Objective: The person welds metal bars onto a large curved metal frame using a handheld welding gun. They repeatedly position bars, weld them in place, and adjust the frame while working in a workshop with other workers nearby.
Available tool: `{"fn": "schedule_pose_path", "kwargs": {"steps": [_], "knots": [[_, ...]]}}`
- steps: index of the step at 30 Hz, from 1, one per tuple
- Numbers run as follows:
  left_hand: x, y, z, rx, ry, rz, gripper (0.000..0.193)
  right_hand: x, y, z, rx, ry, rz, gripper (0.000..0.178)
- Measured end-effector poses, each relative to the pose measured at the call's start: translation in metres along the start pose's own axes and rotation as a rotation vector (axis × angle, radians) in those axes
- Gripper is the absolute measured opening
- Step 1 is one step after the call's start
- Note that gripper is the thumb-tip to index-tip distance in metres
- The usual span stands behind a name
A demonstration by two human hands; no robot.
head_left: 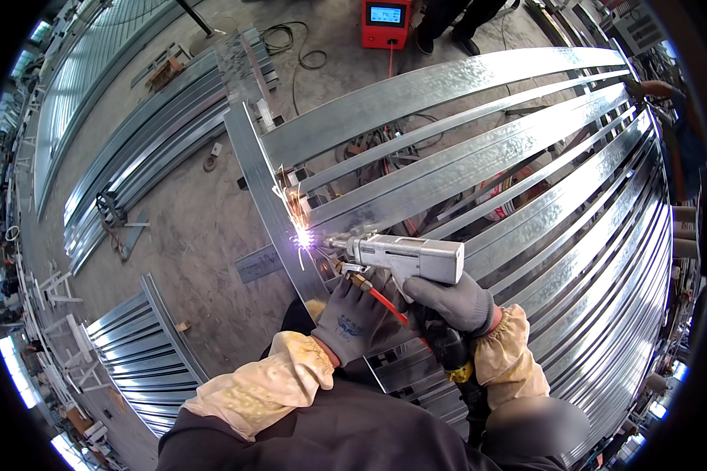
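Note:
My right hand (454, 303), in a grey work glove, is wrapped round the grip of a silver handheld welding gun (416, 253). My left hand (350, 320), also gloved, has its fingers curled at the front underside of the gun, by a brass fitting and a red tube (385, 304). The nozzle points left at a long steel crossbar (261, 188), where a bright purple-white arc (303, 237) throws orange sparks upward. Long galvanized steel slats (432, 184) meet this bar from the right. A thick black cable (449, 345) hangs from the gun beside my right sleeve.
A red machine with a lit screen (383, 23) stands on the floor at the far side, near a person's dark shoes (448, 43). Another person's hand (653, 89) rests at the slats' right end. Stacked steel profiles (153, 141) and a slatted panel (137, 345) lie on the left.

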State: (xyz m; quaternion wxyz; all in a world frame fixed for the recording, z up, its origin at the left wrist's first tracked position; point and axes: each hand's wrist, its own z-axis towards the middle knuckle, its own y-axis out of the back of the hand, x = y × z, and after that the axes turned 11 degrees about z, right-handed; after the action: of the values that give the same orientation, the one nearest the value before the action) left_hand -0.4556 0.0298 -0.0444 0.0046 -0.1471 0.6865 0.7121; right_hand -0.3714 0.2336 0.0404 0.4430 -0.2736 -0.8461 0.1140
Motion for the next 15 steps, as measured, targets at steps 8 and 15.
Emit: {"fn": "schedule_pose_path", "kwargs": {"steps": [8,15], "knots": [[0.010,0.011,-0.012,-0.192,-0.163,-0.237,0.055,-0.003,0.002,-0.002,0.008,-0.002,-0.016,0.037],[0.014,0.010,-0.020,-0.245,-0.230,-0.277,0.052,0.003,-0.002,-0.007,-0.005,-0.005,-0.017,0.047]]}}
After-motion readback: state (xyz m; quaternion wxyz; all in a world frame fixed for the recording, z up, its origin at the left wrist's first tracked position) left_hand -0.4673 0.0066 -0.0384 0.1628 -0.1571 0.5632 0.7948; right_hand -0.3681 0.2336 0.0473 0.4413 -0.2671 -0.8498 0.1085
